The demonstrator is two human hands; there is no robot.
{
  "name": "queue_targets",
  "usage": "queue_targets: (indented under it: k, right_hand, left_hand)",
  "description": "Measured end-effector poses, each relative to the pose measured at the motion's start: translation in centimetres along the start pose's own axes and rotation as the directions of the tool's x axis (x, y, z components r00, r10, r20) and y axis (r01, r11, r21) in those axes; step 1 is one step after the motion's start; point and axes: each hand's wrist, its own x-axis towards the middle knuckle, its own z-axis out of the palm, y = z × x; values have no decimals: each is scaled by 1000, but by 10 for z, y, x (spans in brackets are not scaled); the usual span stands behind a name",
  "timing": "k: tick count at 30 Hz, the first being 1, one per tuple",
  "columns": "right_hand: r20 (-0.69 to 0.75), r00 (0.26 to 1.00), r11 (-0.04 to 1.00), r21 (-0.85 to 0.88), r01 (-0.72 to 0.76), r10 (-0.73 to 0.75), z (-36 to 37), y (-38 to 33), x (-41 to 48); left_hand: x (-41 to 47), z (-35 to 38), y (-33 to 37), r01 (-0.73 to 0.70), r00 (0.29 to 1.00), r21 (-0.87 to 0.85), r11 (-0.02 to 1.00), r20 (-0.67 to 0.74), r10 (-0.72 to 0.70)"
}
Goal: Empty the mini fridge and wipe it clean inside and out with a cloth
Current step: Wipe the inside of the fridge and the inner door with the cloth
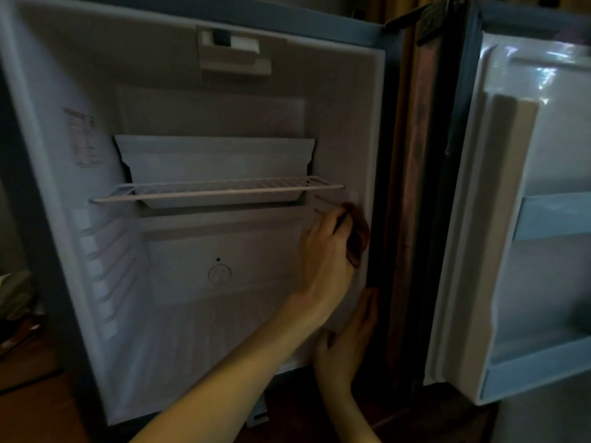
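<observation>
head view: mini fridge (57,174) fills the frame, door (543,148) swung open at 3 o'clock. left hand (326,254) sits at 4 o'clock of the cavity, fingers curled round a dark cloth (358,238) and pressing it flat to the right inner wall (348,123), just under the right end of the wire shelf (217,191). right hand (348,340) is at 5 o'clock, fingers straight and holding nothing, flat on the cabinet's lower right front edge, looks like bracing. step in hand reads as wiping the right wall. suggest: work in overlapping passes from 12 to 6 so grime runs down onto unwiped surface, push the cloth edge into the shelf-rail grooves and the corner by the door seal, leave the bracing hand where it is so the cabinet doesn't shift, refold the cloth when a face loads up. lift the shelf out before doing the back wall, otherwise the wire blocks the reach. containers: cavity shows no food or bottles, so emptying looks done. wire shelf carries nothing. white plastic tray (217,161) sits at the back just above the shelf, seen from the front, so its inside is hidden. upper door bin (553,215) and lower door bin (527,375) show no contents in the parts in view. thermostat housing (233,52) at 12 o'clock, go light round it.
</observation>
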Motion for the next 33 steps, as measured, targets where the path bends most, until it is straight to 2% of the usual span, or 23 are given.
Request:
queue_targets:
  k: [3, 5, 7, 9, 16, 20, 23, 26, 29, 33]
  right_hand:
    - [6, 1000, 1000, 12, 3, -3, -1, 0, 0]
    - [2, 1000, 1000, 31, 6, -6, -2, -2, -1]
    - [-6, 1000, 999, 44, 14, -14, -2, -3, -1]
    - [-30, 998, 997, 47, 54, -53, 0, -1, 1]
    - [-53, 995, 996, 25, 88, -87, 3, 2, 2]
    - [-41, 996, 997, 28, 77, -76, 2, 2, 2]
    - [-15, 999, 1000, 8, 30, -30, 0, 0, 1]
    - [-10, 999, 999, -6, 32, -32, 0, 0, 1]
    - [-1, 1000, 1000, 5, 14, -14, -1, 0, 0]
    - [-15, 1000, 1000, 5, 9, -9, -1, -3, 0]
  left_hand:
    - [-7, 6, -7, 22, 999, 13, 1000, 25, -22]
    - [-3, 13, -21, 142, 987, -8, 990, 74, -141]
    - [3, 21, -37, 287, 947, -12, 958, 156, -282]
    - [9, 28, -53, 349, 914, 10, 937, 217, -343]
    - [20, 31, -69, 239, 936, 103, 966, 240, -257]
    - [8, 23, -48, 92, 986, 50, 995, 136, -98]
    - [-6, 20, -31, 27, 996, 42, 999, 89, -31]
    - [-12, 20, -22, 41, 991, 63, 997, 122, -49]
    - [-6, 23, -26, 52, 987, 178, 983, 139, -77]
    - [13, 31, -50, 198, 951, 203, 959, 197, -238]
